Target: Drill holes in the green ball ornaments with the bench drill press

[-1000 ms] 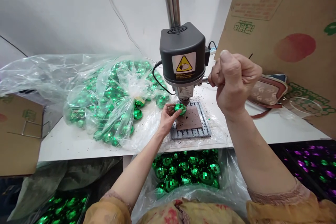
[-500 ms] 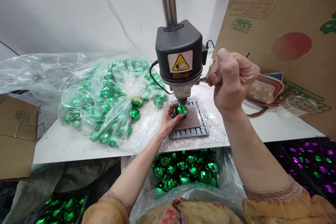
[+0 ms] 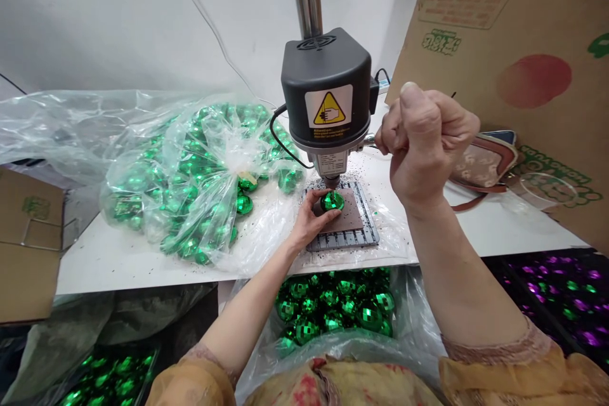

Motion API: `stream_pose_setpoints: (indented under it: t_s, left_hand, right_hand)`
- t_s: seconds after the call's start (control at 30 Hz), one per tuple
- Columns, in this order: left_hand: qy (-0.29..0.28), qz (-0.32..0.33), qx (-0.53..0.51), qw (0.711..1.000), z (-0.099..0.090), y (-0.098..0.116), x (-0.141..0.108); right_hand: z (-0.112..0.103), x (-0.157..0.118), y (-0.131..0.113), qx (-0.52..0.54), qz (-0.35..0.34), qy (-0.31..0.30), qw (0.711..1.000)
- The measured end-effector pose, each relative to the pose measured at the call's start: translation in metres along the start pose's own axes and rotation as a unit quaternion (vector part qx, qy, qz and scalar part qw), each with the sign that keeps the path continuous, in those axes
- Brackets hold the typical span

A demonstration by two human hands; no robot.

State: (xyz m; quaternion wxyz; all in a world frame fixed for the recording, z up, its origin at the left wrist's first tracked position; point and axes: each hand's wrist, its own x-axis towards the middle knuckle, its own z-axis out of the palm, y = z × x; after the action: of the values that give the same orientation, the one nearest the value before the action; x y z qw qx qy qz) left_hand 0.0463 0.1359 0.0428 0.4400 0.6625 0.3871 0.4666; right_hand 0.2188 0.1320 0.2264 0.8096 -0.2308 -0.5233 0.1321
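A black drill press (image 3: 326, 85) with a yellow warning label stands at the centre on a steel column. Under its chuck (image 3: 335, 182), my left hand (image 3: 310, 221) pinches a shiny green faceted ball (image 3: 332, 201) between thumb and fingers. The ball sits over a brown board (image 3: 349, 218) on the slotted grey base plate (image 3: 342, 240). My right hand (image 3: 425, 139) is closed in a fist around the press's lever (image 3: 368, 141), most of which the fingers hide. Whether the bit touches the ball, I cannot tell.
Several green balls lie in a clear plastic bag (image 3: 190, 184) to the left. More fill a plastic-lined container (image 3: 333, 307) below the table edge. A big cardboard box (image 3: 480, 57) and a small bag (image 3: 483, 162) stand at right. Dark shavings litter the white table (image 3: 128, 266).
The green ball is turned or tilted a little in my left hand, with its top now facing the chuck. My right hand stays closed on the lever. The whole view has shifted slightly.
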Motion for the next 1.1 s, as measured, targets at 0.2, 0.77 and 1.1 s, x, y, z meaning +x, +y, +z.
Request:
stream_pose_setpoints:
  t_s: [0.2,0.77,1.1]
  left_hand:
    - [-0.017,-0.007,-0.035,0.999,0.003,0.0,-0.002]
    - [-0.022,-0.012,-0.048,0.999,0.005,-0.01,-0.006]
    - [-0.026,-0.013,-0.036,0.999,0.002,-0.009,-0.004]
  right_hand:
    - [-0.001,0.001,0.002,-0.001,-0.016,-0.008,1.0]
    - [-0.005,-0.017,0.002,0.024,-0.041,0.025,0.999]
    - [-0.012,-0.028,0.008,0.033,-0.038,-0.012,0.999]
